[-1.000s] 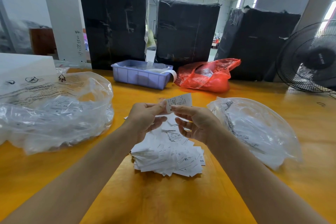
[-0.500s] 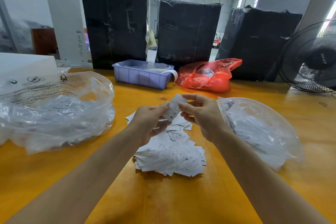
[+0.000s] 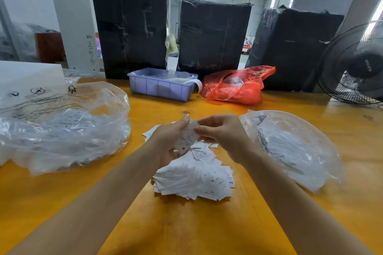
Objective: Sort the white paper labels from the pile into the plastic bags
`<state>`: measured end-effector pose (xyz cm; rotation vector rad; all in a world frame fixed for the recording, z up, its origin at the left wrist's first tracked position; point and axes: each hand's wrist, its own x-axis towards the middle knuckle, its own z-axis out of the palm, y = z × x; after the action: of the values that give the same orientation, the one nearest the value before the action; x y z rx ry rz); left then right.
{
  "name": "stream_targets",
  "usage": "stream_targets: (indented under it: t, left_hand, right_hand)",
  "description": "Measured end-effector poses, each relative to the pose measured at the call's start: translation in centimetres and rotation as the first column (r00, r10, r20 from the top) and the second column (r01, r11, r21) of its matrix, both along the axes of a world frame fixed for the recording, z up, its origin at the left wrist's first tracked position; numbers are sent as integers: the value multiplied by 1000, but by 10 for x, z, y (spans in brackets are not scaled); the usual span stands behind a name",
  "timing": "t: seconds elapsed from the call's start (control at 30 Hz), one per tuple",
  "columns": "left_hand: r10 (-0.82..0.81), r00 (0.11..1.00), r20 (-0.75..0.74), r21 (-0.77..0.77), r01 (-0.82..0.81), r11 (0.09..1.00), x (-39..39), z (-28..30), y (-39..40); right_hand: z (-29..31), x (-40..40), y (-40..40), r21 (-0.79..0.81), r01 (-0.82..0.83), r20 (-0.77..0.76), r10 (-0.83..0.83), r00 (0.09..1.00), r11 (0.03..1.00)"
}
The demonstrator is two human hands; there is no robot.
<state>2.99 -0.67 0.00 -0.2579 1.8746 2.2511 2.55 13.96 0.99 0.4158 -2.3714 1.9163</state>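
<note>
white paper label [image 3: 185, 138] pinched between left hand [image 3: 169, 144] and right hand [image 3: 222, 136], above the pile [image 3: 194, 180].

White labels [image 3: 192, 180], orange table [image 3: 186, 223], red bag [image 3: 238, 87], lilac bin [image 3: 159, 87].

The label [image 3: 185, 138] between my hands is blurred; I read only one bold letter low on it, not the small print. My left hand [image 3: 169, 143] covers its left edge and the far part of the pile [image 3: 194, 180]. Right of the pile, the fan [image 3: 355, 64] is cut by the picture edge.
</note>
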Motion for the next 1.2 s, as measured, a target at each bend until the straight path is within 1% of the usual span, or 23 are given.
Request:
stream_targets:
  t: [0.07,0.13,0.23,0.3,0.43,0.53,0.63,0.7,0.77,0.8,0.83,0.87,0.9,0.93,0.97,1.0,1.03,1.07,1.1,1.17,1.2]
  left_hand:
    - [-68,998,-2,-48,68,997,-1,2,-4]
    - [-111,994,-5,-102,110,989,-2,4,-9]
    - [-127,992,-13,-202,121,972,-4,4,-14]
    - [-140,990,-31,-239,129,962,-6,3,-17]
    - [-161,986,-49,-267,142,953,-8,3,-20]
    - [-151,987,-63,-254,130,958,-7,3,-20]
    - [-151,986,-77,-241,128,962,-3,7,-17]
    - [-113,988,-102,-273,82,959,-3,16,-23]
    - [-10,984,-176,-329,-50,943,-7,29,-44]
    - [74,967,-242,-366,-162,916,-9,36,-59]
    - [168,933,-318,-403,-294,867,-10,42,-79]
    - [259,881,-396,-438,-429,790,-12,46,-100]
    - [335,819,-466,-469,-550,691,-12,46,-122]
    - [391,761,-519,-498,-640,585,-13,44,-143]
    - [428,723,-543,-537,-690,484,-13,40,-161]
    - [450,712,-539,-596,-700,394,-14,35,-176]
    - [462,720,-517,-660,-679,320,-15,30,-187]
    - [466,738,-488,-718,-643,267,-18,25,-195]
    - [460,758,-462,-762,-605,232,-21,20,-200]
    - [432,788,-438,-809,-555,193,-25,14,-199]
    - [419,797,-435,-825,-539,169,-26,13,-196]
  right_hand:
    - [1,-4,4,-79,46,94,-39,995,996]
    - [2,-6,9,-119,82,162,-62,985,990]
    - [3,-8,15,-138,103,198,-74,977,985]
    - [3,-8,16,-133,114,201,-85,976,985]
    - [4,-8,16,-79,99,156,-86,984,992]
    - [6,-6,14,-54,65,127,-58,990,996]
    - [7,-4,10,-34,51,66,-49,997,998]
    - [11,-4,12,-11,54,7,-54,999,998]
    - [19,-6,27,27,125,-89,-122,989,992]
    - [24,-9,38,45,191,-145,-183,972,981]
    - [28,-14,53,58,274,-204,-257,944,960]
    - [30,-20,71,74,368,-256,-339,905,927]
    - [30,-28,91,104,467,-294,-422,858,878]
    - [28,-35,111,170,553,-313,-487,815,816]
    - [23,-42,131,285,612,-310,-533,787,737]
    - [18,-49,149,417,633,-293,-562,773,653]
    - [12,-53,162,534,621,-251,-594,764,573]
    - [5,-56,168,621,590,-203,-621,757,517]
    - [-2,-56,170,705,541,-165,-636,754,459]
    - [-17,-51,164,847,407,-138,-597,790,343]
    - [-22,-48,159,881,357,-118,-587,801,310]
